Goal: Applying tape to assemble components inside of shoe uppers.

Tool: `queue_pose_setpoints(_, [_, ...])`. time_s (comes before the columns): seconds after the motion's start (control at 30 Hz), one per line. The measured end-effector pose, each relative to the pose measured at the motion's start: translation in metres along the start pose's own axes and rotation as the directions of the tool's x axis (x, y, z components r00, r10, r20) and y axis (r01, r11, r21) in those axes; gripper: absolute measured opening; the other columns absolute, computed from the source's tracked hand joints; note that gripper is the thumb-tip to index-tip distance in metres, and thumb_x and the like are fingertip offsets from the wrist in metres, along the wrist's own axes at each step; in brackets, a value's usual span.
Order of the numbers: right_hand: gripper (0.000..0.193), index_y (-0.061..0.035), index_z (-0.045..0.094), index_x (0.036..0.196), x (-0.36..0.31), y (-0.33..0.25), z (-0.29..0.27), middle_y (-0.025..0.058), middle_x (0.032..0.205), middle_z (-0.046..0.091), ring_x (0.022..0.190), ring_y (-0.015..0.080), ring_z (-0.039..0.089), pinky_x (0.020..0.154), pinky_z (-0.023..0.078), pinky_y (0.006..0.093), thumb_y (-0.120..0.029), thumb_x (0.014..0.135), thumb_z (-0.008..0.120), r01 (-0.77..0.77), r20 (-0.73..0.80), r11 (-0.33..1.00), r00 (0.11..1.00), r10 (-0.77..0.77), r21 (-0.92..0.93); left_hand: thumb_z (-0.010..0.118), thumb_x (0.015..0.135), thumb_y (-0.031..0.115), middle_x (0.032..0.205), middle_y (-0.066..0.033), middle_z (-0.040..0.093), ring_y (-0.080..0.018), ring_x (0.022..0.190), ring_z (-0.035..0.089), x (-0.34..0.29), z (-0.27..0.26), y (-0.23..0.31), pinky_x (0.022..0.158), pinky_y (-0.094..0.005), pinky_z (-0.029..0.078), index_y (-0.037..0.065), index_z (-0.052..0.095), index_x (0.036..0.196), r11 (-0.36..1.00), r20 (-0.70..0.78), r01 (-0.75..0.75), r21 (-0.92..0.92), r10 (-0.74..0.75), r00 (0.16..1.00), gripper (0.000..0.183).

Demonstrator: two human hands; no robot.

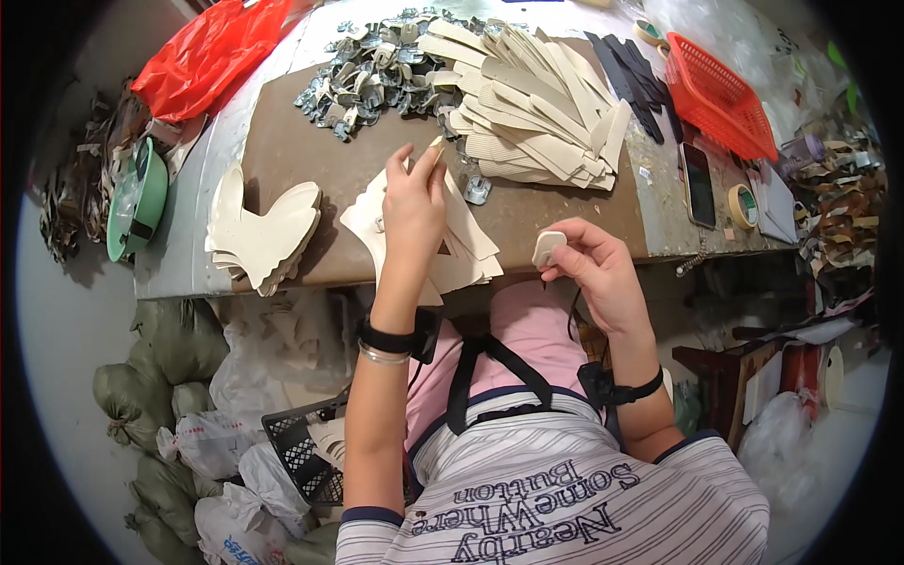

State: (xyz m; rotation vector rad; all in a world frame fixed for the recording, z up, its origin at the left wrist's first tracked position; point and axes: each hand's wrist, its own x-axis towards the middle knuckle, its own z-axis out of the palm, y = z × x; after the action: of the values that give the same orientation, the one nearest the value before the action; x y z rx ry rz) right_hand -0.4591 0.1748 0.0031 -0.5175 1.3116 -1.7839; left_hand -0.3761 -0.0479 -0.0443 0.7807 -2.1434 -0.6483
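Meanwhile, left hand (412, 202) pinches a cream strip (435, 143); right hand (589, 268) grips a white pad (547, 248) — red basket (720, 99) aside.

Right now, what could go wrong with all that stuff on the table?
The left hand pinches one thin cream strip above a loose stack of cream cut-outs that overhangs the table edge; a nudge might slide them off. The right hand holds a small white piece beyond the table edge, so it could drop. The pile of small metal pieces might scatter if bumped.
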Motion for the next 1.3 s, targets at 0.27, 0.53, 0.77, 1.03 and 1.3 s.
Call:
queue_pose_setpoints(0.27, [0.016, 0.0053, 0.062, 0.1, -0.011, -0.019, 0.032, 0.0084, 0.101, 0.058, 0.085, 0.015, 0.064, 0.078, 0.056, 0.0262, 0.008, 0.084, 0.063, 0.229, 0.166, 0.972, 0.958, -0.234, 0.047, 0.067, 0.087, 0.003, 0.087, -0.0048, 0.065, -0.0093, 0.076, 0.06, -0.058, -0.085, 0.09, 0.068, -0.0223, 0.05, -0.006, 0.067, 0.099, 0.66, 0.379, 0.432, -0.614, -0.233, 0.896, 0.014])
queue_pose_setpoints(0.53, [0.014, 0.0023, 0.065, 0.096, -0.012, -0.011, 0.036, 0.0056, 0.099, 0.056, 0.09, 0.0129, 0.059, 0.077, 0.053, 0.0256, 0.007, 0.083, 0.065, 0.236, 0.261, 0.97, 0.941, -0.215, -0.054, 0.062, 0.091, 0.001, 0.091, -0.0061, 0.065, -0.0109, 0.082, 0.063, -0.084, -0.109, 0.106, 0.07, -0.0211, 0.05, -0.009, 0.065, 0.106, 0.319, 0.478, 0.569, -0.758, -0.32, 0.818, 0.018])
queue_pose_setpoints(0.77, [0.013, 0.0019, 0.067, 0.094, -0.021, -0.014, 0.041, 0.0055, 0.099, 0.056, 0.091, 0.0127, 0.059, 0.079, 0.052, 0.0252, 0.008, 0.082, 0.066, 0.14, 0.28, 0.989, 0.952, -0.121, -0.048, 0.063, 0.09, 0.001, 0.087, -0.0086, 0.068, -0.0112, 0.075, 0.065, -0.093, -0.116, 0.103, 0.066, -0.0218, 0.052, -0.01, 0.065, 0.104, 0.372, 0.491, 0.595, -0.713, -0.342, 0.801, 0.018])
queue_pose_setpoints(1.03, [0.013, 0.0026, 0.066, 0.094, -0.022, -0.015, 0.044, 0.0059, 0.099, 0.056, 0.09, 0.0126, 0.06, 0.079, 0.053, 0.0251, 0.008, 0.082, 0.065, 0.132, 0.272, 0.984, 0.958, -0.096, -0.12, 0.065, 0.088, -0.001, 0.088, -0.0074, 0.068, -0.0094, 0.076, 0.065, -0.096, -0.114, 0.101, 0.066, -0.0201, 0.052, -0.008, 0.067, 0.104, 0.459, 0.422, 0.53, -0.713, -0.322, 0.847, 0.017])
queue_pose_setpoints(1.3, [0.014, 0.0045, 0.062, 0.099, -0.025, -0.001, 0.049, 0.0049, 0.1, 0.053, 0.089, 0.0117, 0.06, 0.081, 0.05, 0.024, 0.008, 0.085, 0.062, 0.194, 0.191, 0.979, 0.965, -0.178, -0.067, 0.066, 0.086, -0.002, 0.085, -0.0085, 0.07, -0.0091, 0.075, 0.066, -0.102, -0.11, 0.101, 0.066, -0.0196, 0.053, -0.008, 0.067, 0.102, 0.593, 0.342, 0.454, -0.665, -0.299, 0.891, 0.018])
